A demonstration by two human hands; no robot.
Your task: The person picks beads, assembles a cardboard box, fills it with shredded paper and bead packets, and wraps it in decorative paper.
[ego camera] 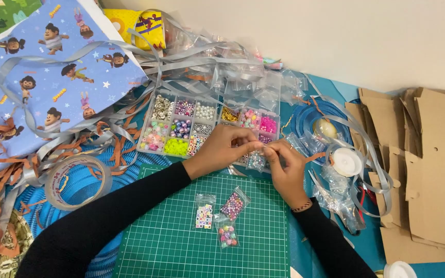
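Both my hands meet over the near edge of the bead organiser box. Left hand and right hand pinch together on a small clear bag that hangs just below the fingertips, mouth up, long axis roughly vertical in view. Right hand sits slightly nearer me; left reaches in from the box side. Whether the fingers clamp the bag mouth or something tiny in it, I cannot tell.

Three small clear packets of beads lie on the green cutting mat, near the wrists. Tape roll left, white thread spool right, cardboard pieces far right.
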